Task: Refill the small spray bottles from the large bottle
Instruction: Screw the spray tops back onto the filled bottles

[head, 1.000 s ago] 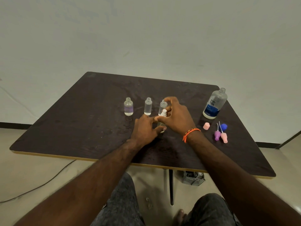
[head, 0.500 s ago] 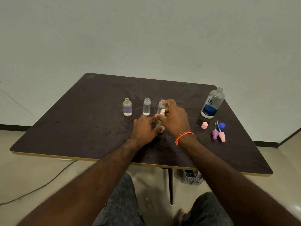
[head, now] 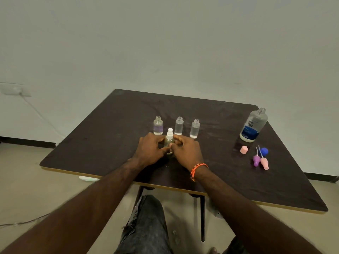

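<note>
A small clear spray bottle with a white sprayer top (head: pixel 169 138) stands upright on the dark table (head: pixel 110 140). My left hand (head: pixel 149 151) holds its left side and my right hand (head: pixel 185 151) holds its right side, fingers curled round its body. Behind it, three small open bottles stand in a row: one with a purple tint (head: pixel 158 125), a middle one (head: pixel 179 125) and a right one (head: pixel 195 128). The large bottle with a blue label (head: pixel 253 125) stands uncapped at the far right.
Loose caps and sprayer heads lie in front of the large bottle: a pink cap (head: pixel 244 149), a blue cap (head: pixel 264 150), a purple sprayer (head: pixel 256 159) and a pink sprayer (head: pixel 264 163). The table's near edge (head: pixel 165 186) runs just above my knees.
My right hand came down off the white sprayer top to the bottle's side. Both hands and the bottle now sit further left, in front of the left two open bottles.
</note>
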`<state>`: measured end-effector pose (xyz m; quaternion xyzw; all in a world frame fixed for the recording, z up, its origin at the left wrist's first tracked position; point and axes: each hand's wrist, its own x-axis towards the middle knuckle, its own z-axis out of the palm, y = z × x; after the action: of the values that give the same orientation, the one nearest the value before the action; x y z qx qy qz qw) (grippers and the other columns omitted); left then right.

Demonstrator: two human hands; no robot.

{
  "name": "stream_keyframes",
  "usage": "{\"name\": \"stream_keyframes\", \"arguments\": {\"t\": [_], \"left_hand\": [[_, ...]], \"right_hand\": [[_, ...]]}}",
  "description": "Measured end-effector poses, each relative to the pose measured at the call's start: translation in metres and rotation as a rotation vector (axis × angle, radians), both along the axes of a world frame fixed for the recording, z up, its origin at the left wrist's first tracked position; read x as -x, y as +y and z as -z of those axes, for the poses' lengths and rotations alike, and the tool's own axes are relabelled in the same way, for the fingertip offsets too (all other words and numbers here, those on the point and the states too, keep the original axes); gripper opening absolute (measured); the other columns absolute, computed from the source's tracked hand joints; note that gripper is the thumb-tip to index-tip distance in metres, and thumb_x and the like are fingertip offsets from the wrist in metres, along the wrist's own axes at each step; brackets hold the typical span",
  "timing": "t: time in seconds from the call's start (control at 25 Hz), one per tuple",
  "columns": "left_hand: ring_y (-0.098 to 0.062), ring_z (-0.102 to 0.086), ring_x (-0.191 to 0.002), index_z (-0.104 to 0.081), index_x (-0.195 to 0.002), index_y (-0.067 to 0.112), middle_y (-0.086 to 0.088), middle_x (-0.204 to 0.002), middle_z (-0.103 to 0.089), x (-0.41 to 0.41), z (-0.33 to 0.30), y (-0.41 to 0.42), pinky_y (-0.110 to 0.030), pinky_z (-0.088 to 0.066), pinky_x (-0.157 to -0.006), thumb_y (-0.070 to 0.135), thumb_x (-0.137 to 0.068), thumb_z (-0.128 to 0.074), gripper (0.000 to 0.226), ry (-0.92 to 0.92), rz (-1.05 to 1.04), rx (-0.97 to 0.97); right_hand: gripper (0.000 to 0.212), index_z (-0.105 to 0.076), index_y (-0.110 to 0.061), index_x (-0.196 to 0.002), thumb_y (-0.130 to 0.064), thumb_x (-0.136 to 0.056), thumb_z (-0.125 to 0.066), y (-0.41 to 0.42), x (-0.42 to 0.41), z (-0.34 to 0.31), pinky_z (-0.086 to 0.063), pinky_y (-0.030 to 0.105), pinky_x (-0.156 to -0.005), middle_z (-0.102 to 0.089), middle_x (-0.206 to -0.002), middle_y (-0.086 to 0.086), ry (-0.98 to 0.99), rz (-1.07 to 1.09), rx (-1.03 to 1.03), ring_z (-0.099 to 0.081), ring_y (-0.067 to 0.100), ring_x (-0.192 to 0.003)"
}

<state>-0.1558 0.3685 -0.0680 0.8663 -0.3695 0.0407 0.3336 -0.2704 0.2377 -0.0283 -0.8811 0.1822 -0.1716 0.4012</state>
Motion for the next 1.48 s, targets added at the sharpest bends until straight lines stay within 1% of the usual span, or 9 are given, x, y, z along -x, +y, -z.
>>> {"name": "stream_keyframes", "arguments": {"t": [0.16, 0.44, 0.68, 0.84, 0.96, 1.04, 1.2, 1.36, 1.48], "left_hand": [[0.0, -0.072, -0.1, -0.077, -0.116, 0.038, 0.019, -0.106, -0.079, -0.031, 0.001, 0.04, -0.045, -0.059, -0.094, 0.056, -0.083, -0.072, 0.038, 0.046, -0.094, 0.011], [-0.015, -0.07, -0.116, -0.074, -0.121, 0.04, 0.014, -0.112, -0.079, -0.091, -0.001, 0.063, -0.055, -0.047, -0.106, 0.044, -0.086, -0.082, 0.036, 0.081, -0.28, -0.014], [-0.018, -0.066, -0.12, -0.071, -0.131, 0.037, 0.01, -0.118, -0.077, -0.116, 0.001, 0.055, -0.053, -0.036, -0.108, 0.043, -0.089, -0.081, 0.044, 0.124, -0.325, -0.035], [-0.025, -0.068, -0.117, -0.069, -0.131, 0.032, 0.005, -0.116, -0.077, -0.115, 0.003, 0.056, -0.052, -0.046, -0.104, 0.051, -0.087, -0.08, 0.049, 0.138, -0.321, -0.07], [-0.028, -0.054, -0.133, -0.051, -0.149, 0.024, 0.003, -0.134, -0.068, -0.101, 0.0, 0.062, -0.055, -0.039, -0.108, 0.054, -0.083, -0.083, 0.08, 0.097, -0.385, -0.099], [-0.028, -0.05, -0.131, -0.054, -0.142, 0.019, 0.002, -0.131, -0.065, -0.082, -0.003, 0.065, -0.05, -0.037, -0.106, 0.042, -0.084, -0.083, 0.069, -0.004, -0.437, -0.017], [-0.027, -0.056, -0.106, -0.059, -0.108, 0.021, 0.0, -0.107, -0.064, -0.036, -0.011, 0.054, -0.045, -0.041, -0.092, 0.019, -0.085, -0.074, 0.027, -0.218, -0.411, 0.08], [-0.023, -0.061, -0.107, -0.063, -0.116, 0.018, -0.001, -0.112, -0.067, -0.009, -0.011, 0.02, -0.045, -0.048, -0.096, 0.021, -0.088, -0.075, 0.03, -0.185, -0.211, 0.093], [-0.027, -0.064, -0.114, -0.06, -0.134, 0.012, -0.006, -0.124, -0.069, -0.002, -0.016, -0.01, -0.044, -0.053, -0.1, 0.027, -0.088, -0.079, 0.052, -0.041, -0.266, 0.154]], "right_hand": [[0.032, -0.075, -0.02, -0.112, -0.012, -0.085, -0.06, 0.037, -0.04, 0.003, -0.054, 0.026, -0.092, -0.077, -0.102, -0.003, 0.023, -0.062, -0.1, -0.069, 0.008, -0.097], [0.055, -0.061, -0.013, -0.128, -0.004, -0.076, -0.046, 0.072, -0.107, 0.01, -0.05, 0.04, -0.103, -0.071, -0.119, 0.01, 0.085, -0.175, -0.203, -0.065, 0.025, -0.115], [0.08, -0.036, -0.011, -0.154, -0.006, -0.074, -0.046, 0.073, -0.136, 0.017, -0.045, 0.037, -0.109, -0.061, -0.137, 0.01, 0.139, -0.164, -0.203, -0.056, 0.023, -0.129], [0.072, -0.047, -0.008, -0.145, -0.007, -0.073, -0.047, 0.072, -0.131, 0.021, -0.049, 0.039, -0.106, -0.066, -0.128, 0.009, 0.116, -0.175, -0.213, -0.061, 0.021, -0.121], [0.055, -0.059, -0.006, -0.135, 0.002, -0.081, -0.053, 0.069, -0.108, 0.018, -0.05, 0.031, -0.103, -0.068, -0.125, 0.008, 0.034, -0.161, -0.207, -0.065, 0.015, -0.114], [0.045, -0.065, -0.01, -0.127, 0.001, -0.085, -0.054, 0.059, -0.092, 0.016, -0.052, 0.025, -0.1, -0.071, -0.119, 0.003, -0.021, -0.131, -0.144, -0.066, 0.009, -0.108], [0.037, -0.07, -0.011, -0.117, 0.0, -0.086, -0.053, 0.032, -0.057, 0.013, -0.051, 0.015, -0.092, -0.073, -0.109, -0.001, -0.065, -0.074, -0.088, -0.066, 0.004, -0.099], [0.034, -0.071, -0.012, -0.115, -0.001, -0.087, -0.055, 0.0, -0.023, 0.014, -0.052, 0.02, -0.093, -0.073, -0.108, -0.002, -0.071, -0.013, -0.062, -0.066, 0.004, -0.099], [0.033, -0.071, -0.012, -0.114, 0.0, -0.086, -0.056, -0.02, -0.013, 0.015, -0.054, 0.027, -0.095, -0.072, -0.106, -0.003, -0.073, 0.036, -0.061, -0.066, 0.005, -0.099]]}}
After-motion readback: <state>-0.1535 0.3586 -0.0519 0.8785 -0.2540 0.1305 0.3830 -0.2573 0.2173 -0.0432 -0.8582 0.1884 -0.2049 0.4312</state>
